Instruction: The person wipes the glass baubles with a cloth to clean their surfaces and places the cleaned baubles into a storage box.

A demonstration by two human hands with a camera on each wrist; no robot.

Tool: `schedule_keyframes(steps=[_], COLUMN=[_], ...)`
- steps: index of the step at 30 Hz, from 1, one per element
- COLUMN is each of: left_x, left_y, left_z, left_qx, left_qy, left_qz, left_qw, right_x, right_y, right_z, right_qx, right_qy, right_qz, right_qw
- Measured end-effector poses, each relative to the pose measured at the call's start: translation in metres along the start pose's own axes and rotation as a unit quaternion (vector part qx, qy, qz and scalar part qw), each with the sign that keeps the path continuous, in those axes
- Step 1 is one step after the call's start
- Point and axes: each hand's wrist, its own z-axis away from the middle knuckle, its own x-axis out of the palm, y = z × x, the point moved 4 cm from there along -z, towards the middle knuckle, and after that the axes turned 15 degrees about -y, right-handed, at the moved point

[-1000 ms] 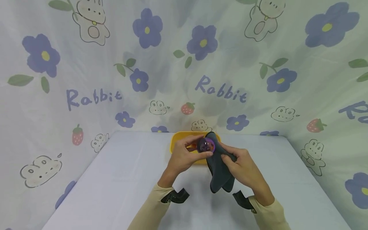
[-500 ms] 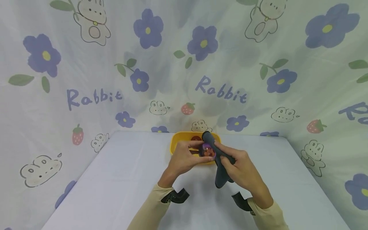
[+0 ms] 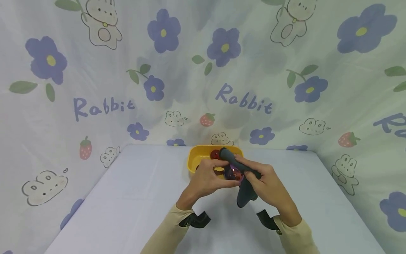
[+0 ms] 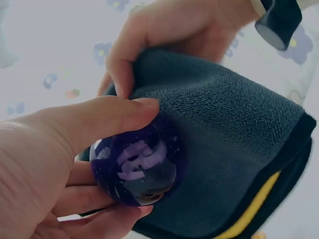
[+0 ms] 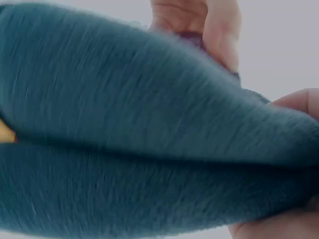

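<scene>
In my left hand (image 3: 204,180) I hold a shiny, see-through purple ball (image 4: 137,172), thumb on one side and fingers on the other. My right hand (image 3: 268,181) grips a folded dark grey-blue cloth (image 3: 245,194) with a black edge. In the left wrist view the cloth lies right behind the ball and appears to touch it. Its fuzzy folds fill most of the right wrist view and hide nearly all of the ball there. The hands are above the front of a yellow tray (image 3: 190,160).
Inside the tray is a red ball (image 3: 215,154), with darker items partly hidden by my left hand. A white-covered table (image 3: 142,183) spreads around it. Behind stands a curtain (image 3: 184,81) printed with flowers and rabbits.
My left hand has lowered a little and the ball has turned and moved slightly down. The cloth has shifted in my right hand, its top end swinging left. The red ball has come into view.
</scene>
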Motion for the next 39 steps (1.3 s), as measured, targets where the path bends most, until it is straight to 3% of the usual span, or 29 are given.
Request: schedule_keyframes(steps=[7,22,30,39], left_x=[0.0,-0.008,-0.011,-0.017], left_y=[0.005,0.001,-0.004,-0.013], left_z=[0.003,0.005,0.003,0.001], left_qx=[0.013,0.029,0.031,0.0], left_qy=[-0.008,0.032,0.062,0.094], left_qz=[-0.001,0.063,0.119,0.124], left_qw=[0.9999,0.9971,0.9905,0.9879], right_x=[-0.006,-0.006,-0.005,-0.002], right_y=[0.014,0.012,0.012,0.008], right_z=[0.0,0.001,0.0,0.001], right_qx=[0.032,0.05,0.055,0.074], right_qy=[-0.022,-0.019,-0.013,-0.009], right_qz=[-0.081,-0.105,-0.108,-0.086], right_qw=[0.996,0.993,0.993,0.993])
